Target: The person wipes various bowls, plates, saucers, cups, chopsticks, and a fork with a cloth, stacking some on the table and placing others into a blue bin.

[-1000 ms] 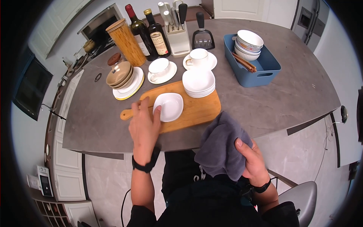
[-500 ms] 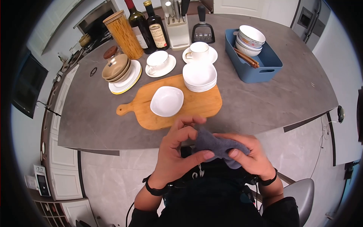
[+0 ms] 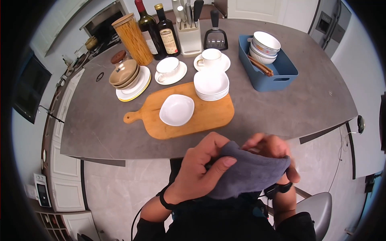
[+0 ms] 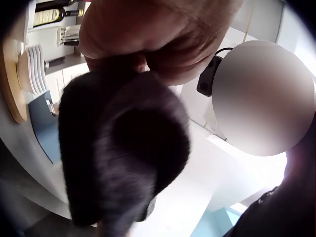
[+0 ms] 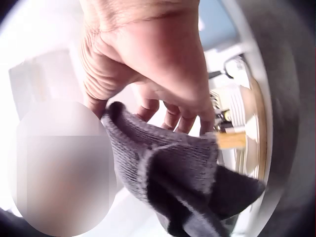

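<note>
A grey-purple cloth [image 3: 249, 172] is stretched between both hands in front of the person's body, below the table's near edge. My left hand [image 3: 199, 170] grips its left end, thumb lying over the fabric, fingers curled behind. At the cloth's right end is my right hand [image 3: 277, 152], blurred, with the thumb at a corner and the fingers bent behind the fabric. In the right wrist view the cloth [image 5: 173, 163] hangs in folds below that hand. A white squarish bowl [image 3: 177, 109] sits on the wooden cutting board [image 3: 155, 124], left of a stack of white bowls [image 3: 211, 83].
Two white cups [image 3: 167, 66] on saucers stand behind the board. Brown bowls [image 3: 124, 74] on plates are at left. Behind are a pasta jar [image 3: 134, 40], two bottles [image 3: 168, 36] and a knife block [image 3: 189, 40]. A blue bin [image 3: 277, 83] holds bowls and chopsticks at right.
My left hand has left the white bowl on the board and taken hold of the cloth. The cloth, bunched between both hands half a second ago, is now spread wider.
</note>
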`<control>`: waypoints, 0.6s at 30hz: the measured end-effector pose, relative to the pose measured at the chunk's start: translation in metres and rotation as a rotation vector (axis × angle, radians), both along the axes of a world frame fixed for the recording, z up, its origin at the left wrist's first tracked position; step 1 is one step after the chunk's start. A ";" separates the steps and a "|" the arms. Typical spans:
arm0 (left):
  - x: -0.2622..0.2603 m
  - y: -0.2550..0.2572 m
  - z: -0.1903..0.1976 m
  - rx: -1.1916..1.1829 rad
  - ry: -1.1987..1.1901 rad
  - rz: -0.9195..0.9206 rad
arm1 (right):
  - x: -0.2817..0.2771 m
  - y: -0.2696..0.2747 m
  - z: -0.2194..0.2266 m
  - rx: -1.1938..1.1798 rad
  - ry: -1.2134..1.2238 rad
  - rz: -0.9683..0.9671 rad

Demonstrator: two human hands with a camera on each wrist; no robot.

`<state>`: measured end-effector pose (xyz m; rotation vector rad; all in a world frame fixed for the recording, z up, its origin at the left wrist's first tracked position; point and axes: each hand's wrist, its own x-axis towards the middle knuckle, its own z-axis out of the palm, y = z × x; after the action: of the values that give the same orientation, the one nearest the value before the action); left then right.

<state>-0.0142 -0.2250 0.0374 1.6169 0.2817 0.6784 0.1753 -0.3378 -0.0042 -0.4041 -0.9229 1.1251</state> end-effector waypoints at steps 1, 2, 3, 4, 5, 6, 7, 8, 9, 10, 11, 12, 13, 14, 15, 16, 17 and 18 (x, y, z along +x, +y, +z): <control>0.006 -0.003 0.004 0.006 -0.007 0.004 | -0.011 -0.002 -0.003 -0.027 0.315 0.120; 0.012 -0.006 0.009 -0.010 -0.049 -0.002 | -0.021 -0.019 0.009 -0.625 0.153 -0.156; 0.016 -0.008 0.012 -0.026 -0.086 -0.007 | -0.016 -0.010 -0.019 -0.618 0.151 -0.149; 0.018 -0.007 0.007 -0.083 -0.055 -0.046 | -0.008 0.011 -0.073 -0.047 0.190 0.129; 0.017 -0.007 0.010 -0.079 -0.047 -0.043 | -0.005 0.023 -0.110 0.529 0.222 0.392; 0.017 -0.007 0.015 -0.085 0.028 -0.069 | -0.004 0.011 -0.126 0.406 0.248 0.309; 0.018 -0.005 0.018 -0.090 0.099 -0.097 | -0.006 -0.003 -0.112 0.411 0.250 0.305; 0.022 -0.004 0.020 -0.086 0.102 -0.101 | -0.009 -0.022 -0.083 -0.010 0.163 0.132; 0.027 -0.002 0.020 -0.022 0.115 0.002 | -0.010 -0.031 -0.065 -0.428 0.068 -0.046; 0.032 0.002 0.021 0.041 0.125 0.106 | -0.010 -0.027 -0.063 -0.422 0.066 -0.047; 0.037 0.011 0.023 0.046 0.121 0.106 | -0.011 -0.018 -0.059 -0.374 0.090 -0.077; 0.042 0.023 0.024 0.287 0.210 0.238 | -0.012 -0.013 -0.057 -0.327 0.113 -0.103; 0.047 0.036 0.022 0.528 0.299 0.374 | -0.011 -0.012 -0.060 -0.323 0.109 -0.099; 0.053 0.050 0.013 0.529 0.299 0.381 | -0.009 -0.011 -0.064 -0.349 0.217 -0.165; 0.059 0.067 -0.002 0.904 0.318 0.503 | -0.008 -0.012 -0.066 -0.375 0.324 -0.231; 0.064 0.079 -0.014 1.283 0.328 0.617 | -0.007 -0.013 -0.065 -0.389 0.332 -0.274; 0.067 0.086 -0.022 1.285 0.326 0.620 | -0.006 -0.014 -0.063 -0.386 0.329 -0.274; 0.071 0.091 -0.028 1.332 0.401 0.597 | -0.006 -0.016 -0.058 -0.381 0.372 -0.269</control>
<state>0.0565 -0.1337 0.0095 3.0123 0.7129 1.0935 0.1696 -0.3533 -0.0626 -0.5859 -0.3137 1.0783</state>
